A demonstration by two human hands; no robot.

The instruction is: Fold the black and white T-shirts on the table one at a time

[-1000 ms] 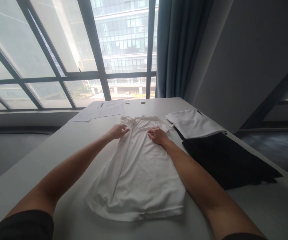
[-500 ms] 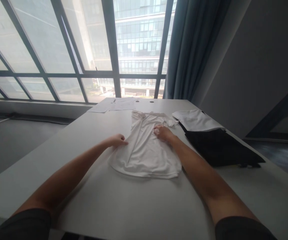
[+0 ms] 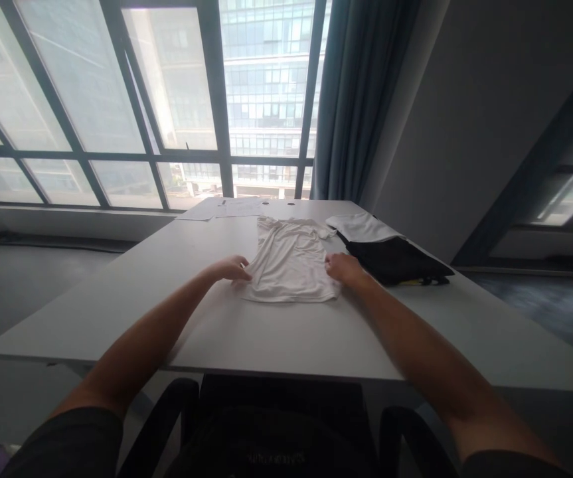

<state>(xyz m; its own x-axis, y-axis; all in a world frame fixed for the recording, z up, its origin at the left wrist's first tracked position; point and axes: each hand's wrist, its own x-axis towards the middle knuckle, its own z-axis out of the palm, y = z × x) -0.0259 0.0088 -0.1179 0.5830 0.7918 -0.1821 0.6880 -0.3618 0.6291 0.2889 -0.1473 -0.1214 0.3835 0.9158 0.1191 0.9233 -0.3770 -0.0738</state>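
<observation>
A white T-shirt (image 3: 291, 260) lies flat on the grey table (image 3: 276, 332), its sides folded in and its neck toward the window. My left hand (image 3: 230, 269) rests at the shirt's near left corner, fingers curled onto the hem. My right hand (image 3: 344, 267) sits at the near right corner, fingers closed on the cloth edge. Both arms reach straight out over the table.
A folded white garment (image 3: 362, 227) lies on a black garment (image 3: 396, 260) to the right of the shirt. Papers (image 3: 226, 208) lie at the table's far edge by the window. A black chair (image 3: 286, 425) stands below the table's near edge. A wall and a curtain (image 3: 356, 99) stand right.
The view has pulled back from the table. Both hands slid from the shirt's upper part down to its near corners; the right hand went from the chest to the right hem.
</observation>
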